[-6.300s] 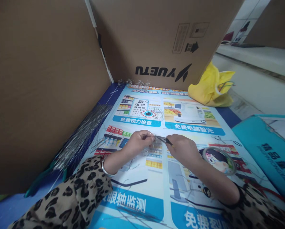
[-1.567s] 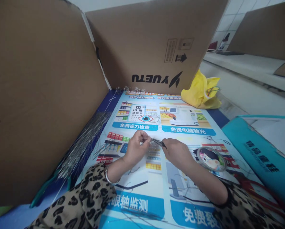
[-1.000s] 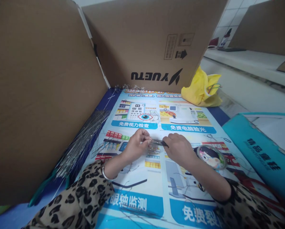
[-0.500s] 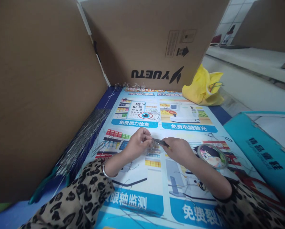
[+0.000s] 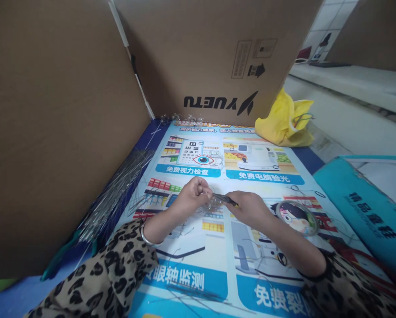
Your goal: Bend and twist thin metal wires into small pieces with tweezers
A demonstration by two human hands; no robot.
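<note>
Wire piece (image 5: 212, 204), thin and curly, is between my two hands, above the middle of the poster (image 5: 230, 247). My left hand (image 5: 195, 194) pinches it narrowly with the fingertips. My right hand (image 5: 247, 205) is closed around the pliers (image 5: 222, 198), whose slim dark nose points at the wire; if the tips bite it, I cannot tell. On the poster I can read 免费视力检查 and 免费电脑验光 beyond my hands, and 眼轴监测 nearer to me. To the right, the turquoise box (image 5: 353, 181) carries the black words 精品童鞋, with a smaller line too blurred to read. On the brown cardboard (image 5: 198, 57) at the back, YUETU stands upside down.

Materials are various: the poster is flat and printed, the clear ring (image 5: 315, 226) near my right forearm is round, and the yellow bag (image 5: 279, 126) is soft and crumpled. At my left, a bundle of straight metallic wires (image 5: 113, 201) lies along the poster's edge, with a green-handled tool (image 5: 59, 256) near its lower end. Two cardboard sides make a corner, well apart from my fingers. Between my forearms is poster surface, with loose dark wires (image 5: 198, 293) lying at the near side.
</note>
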